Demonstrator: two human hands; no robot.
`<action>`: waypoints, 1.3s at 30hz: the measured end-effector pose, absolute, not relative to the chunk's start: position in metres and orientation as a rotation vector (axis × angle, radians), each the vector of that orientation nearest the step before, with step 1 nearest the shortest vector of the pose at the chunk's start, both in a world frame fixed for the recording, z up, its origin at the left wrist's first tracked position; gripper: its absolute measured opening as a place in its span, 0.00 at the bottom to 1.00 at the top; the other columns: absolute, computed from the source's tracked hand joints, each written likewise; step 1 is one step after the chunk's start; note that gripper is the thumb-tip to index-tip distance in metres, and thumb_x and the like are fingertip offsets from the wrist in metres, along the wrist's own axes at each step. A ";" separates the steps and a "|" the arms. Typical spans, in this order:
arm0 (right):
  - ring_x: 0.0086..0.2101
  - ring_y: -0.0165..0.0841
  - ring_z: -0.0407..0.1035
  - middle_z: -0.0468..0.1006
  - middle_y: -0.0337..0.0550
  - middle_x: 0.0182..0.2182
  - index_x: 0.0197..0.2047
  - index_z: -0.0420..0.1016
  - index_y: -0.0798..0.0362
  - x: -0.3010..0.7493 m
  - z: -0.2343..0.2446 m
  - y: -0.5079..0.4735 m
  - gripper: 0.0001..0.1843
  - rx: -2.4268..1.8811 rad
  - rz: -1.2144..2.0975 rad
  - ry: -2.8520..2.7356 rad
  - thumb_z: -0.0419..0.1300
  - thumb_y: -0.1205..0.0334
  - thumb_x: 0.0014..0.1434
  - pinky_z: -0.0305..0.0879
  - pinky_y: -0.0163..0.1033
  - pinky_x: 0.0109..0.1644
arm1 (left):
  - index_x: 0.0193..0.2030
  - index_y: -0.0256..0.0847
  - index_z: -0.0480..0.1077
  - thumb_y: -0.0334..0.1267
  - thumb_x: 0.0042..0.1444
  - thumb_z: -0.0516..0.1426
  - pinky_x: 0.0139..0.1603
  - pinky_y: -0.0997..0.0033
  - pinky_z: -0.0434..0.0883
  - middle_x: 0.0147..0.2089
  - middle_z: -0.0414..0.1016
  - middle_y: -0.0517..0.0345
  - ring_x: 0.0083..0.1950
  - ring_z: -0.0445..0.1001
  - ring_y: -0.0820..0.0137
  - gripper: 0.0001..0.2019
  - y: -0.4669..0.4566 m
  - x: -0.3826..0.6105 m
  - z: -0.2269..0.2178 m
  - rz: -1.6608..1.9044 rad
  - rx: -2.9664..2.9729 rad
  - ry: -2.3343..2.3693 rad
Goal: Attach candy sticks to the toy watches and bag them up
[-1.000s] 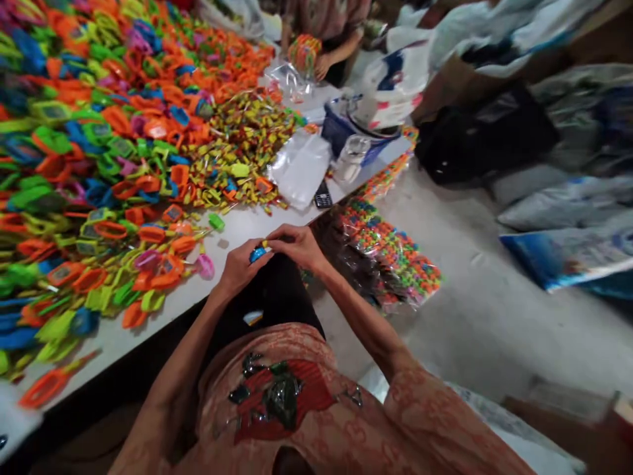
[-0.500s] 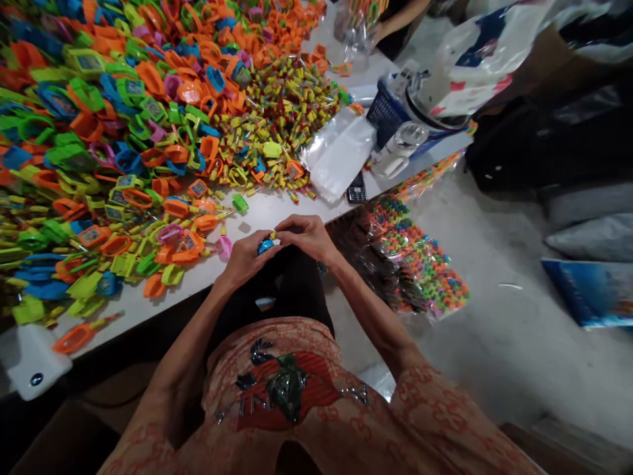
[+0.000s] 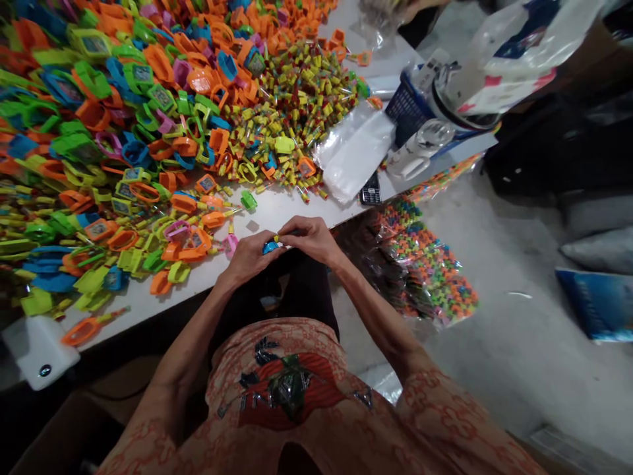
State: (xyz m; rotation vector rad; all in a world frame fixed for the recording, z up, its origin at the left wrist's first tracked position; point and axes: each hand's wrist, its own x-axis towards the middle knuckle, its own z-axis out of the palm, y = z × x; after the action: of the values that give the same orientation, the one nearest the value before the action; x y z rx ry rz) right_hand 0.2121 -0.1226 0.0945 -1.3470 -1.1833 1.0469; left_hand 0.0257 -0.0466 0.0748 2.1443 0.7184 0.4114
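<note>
Here's the desk, the biggest thing on show, running beyond the fingers (image 3: 295, 224) and away to their left. On it, left of and beyond the fingers, sprawls a huge heap of toys (image 3: 123, 132), orange, green, blue and pink all jumbled (and what a riot of colour that is!). Straight beyond the fingers comes a smaller heap of yellow pieces (image 3: 297, 92). Down on the floor (image 3: 524, 356), right of the fingers, lie packed bags (image 3: 435, 270) full of bright bits. Up on the desk, beyond and to the right, stands the blue basket (image 3: 413, 105), with clear bags (image 3: 361, 152) lying nearer the fingers and a bottle (image 3: 420, 148) tilted just beside it. Well to their left, a white device (image 3: 42, 349) sits at the edge.

Now the hands, close together over the lap! The left hand (image 3: 250, 256) has its fingers wrapped around a blue toy (image 3: 270, 247); the right hand (image 3: 312, 239) meets it, fingers narrow, tips together. A black phone (image 3: 370, 190) lies right of them, a green toy (image 3: 248, 200) just beyond. Smallest of all, a yellow tip (image 3: 277, 238) peeks out between both hands' fingers, and which ones grip it, I can't tell.
</note>
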 end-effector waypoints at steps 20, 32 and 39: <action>0.31 0.35 0.74 0.82 0.43 0.29 0.31 0.83 0.52 0.161 0.080 -0.095 0.14 -1.324 1.155 -1.175 0.75 0.50 0.50 0.72 0.42 0.37 | 0.39 0.40 0.75 0.48 0.64 0.58 0.39 0.70 0.65 0.35 0.77 0.56 0.36 0.73 0.68 0.12 -0.042 -0.028 0.068 0.349 2.130 0.915; 0.29 0.29 0.70 0.79 0.39 0.28 0.32 0.80 0.54 0.162 0.084 -0.103 0.22 -1.312 1.216 -1.036 0.76 0.45 0.45 0.69 0.36 0.34 | 0.41 0.40 0.77 0.50 0.63 0.60 0.37 0.69 0.65 0.35 0.81 0.55 0.35 0.76 0.67 0.15 -0.049 -0.022 0.071 0.470 2.238 0.964; 0.28 0.30 0.70 0.79 0.40 0.27 0.31 0.81 0.54 0.163 0.083 -0.109 0.19 -1.361 1.129 -1.108 0.74 0.46 0.49 0.68 0.36 0.33 | 0.40 0.40 0.78 0.47 0.60 0.63 0.39 0.67 0.67 0.35 0.82 0.55 0.36 0.77 0.65 0.12 -0.049 -0.018 0.076 0.416 2.287 0.963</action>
State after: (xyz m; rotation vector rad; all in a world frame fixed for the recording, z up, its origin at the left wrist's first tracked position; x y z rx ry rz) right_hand 0.1629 -0.1092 0.0827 -1.3615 -1.1076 1.1286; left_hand -0.0176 -0.0488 0.0757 2.2875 0.9628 0.4155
